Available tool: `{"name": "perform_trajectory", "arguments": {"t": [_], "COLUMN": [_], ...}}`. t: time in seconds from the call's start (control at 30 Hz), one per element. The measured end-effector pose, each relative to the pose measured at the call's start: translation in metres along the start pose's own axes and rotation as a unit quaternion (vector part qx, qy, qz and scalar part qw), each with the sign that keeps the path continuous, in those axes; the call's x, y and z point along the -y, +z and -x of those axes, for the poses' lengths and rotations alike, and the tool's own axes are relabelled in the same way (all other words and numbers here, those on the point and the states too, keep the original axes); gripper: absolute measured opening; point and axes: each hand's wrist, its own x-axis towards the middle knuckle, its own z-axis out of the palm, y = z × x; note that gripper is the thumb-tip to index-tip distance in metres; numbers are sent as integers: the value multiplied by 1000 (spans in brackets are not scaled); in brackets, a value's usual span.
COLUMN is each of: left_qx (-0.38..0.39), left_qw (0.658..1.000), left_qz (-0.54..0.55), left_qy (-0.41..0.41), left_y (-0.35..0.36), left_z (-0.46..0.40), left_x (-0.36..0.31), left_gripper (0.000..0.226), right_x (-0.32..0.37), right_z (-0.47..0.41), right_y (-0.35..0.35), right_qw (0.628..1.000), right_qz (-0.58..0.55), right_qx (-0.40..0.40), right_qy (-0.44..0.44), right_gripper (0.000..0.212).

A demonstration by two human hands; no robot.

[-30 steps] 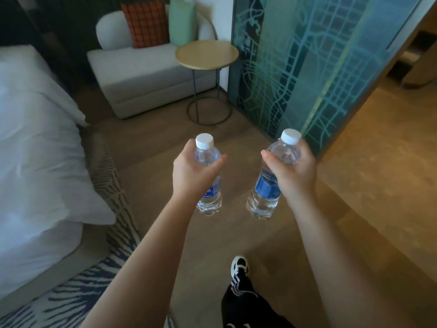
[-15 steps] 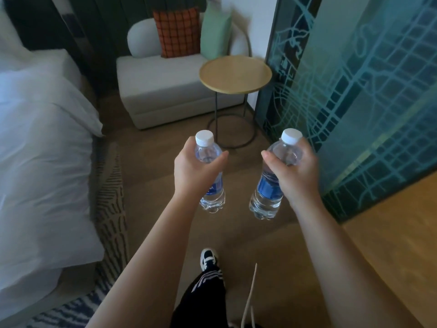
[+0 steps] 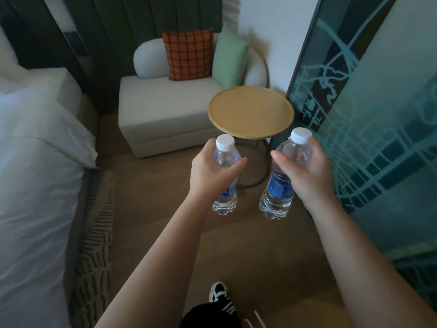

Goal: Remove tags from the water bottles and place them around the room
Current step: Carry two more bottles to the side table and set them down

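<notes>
Gripping one bottle per hand: left hand [image 3: 212, 171] on left bottle [image 3: 225, 178], right hand [image 3: 305, 171] on right bottle [image 3: 282, 183], short of table [image 3: 250, 112] near edge. Risk: tipping if set near rim.

I have both bare forearms stretched forward and slightly inward, hands level with each other and apart. My left hand [image 3: 210, 171] wraps the left bottle [image 3: 225, 176] near its top, thumb across the front. My right hand [image 3: 305, 171] grips the right bottle [image 3: 281, 183] likewise, thumb pointing inward
</notes>
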Motion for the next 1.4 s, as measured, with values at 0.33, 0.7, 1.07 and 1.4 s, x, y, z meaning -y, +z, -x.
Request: {"name": "perform_trajectory", "arguments": {"t": [0.33,0.7,1.07,1.4], "left_qx": [28,15,-52,-10], "left_qw": [999,1000,991,986], "left_qz": [10,-13,-32,-10], "left_qy": [-13,-23,-119,-167], "left_y": [67,195,306,391], "left_z": [-168,-377,-579,-708], "left_x": [7,38,81,183], "left_gripper": [28,30,40,44], "right_x": [-55,-169,-266,-387], "right_z": [-167,-403,-645,-755], "right_y": [16,32,57,124], "right_qw": [1000,999,992,989], "right_qz": [7,-20,-28,-25], "right_qx": [-7,8,78,26], "right_qy": [21,40,99,146], "right_gripper": [47,41,40,41]}}
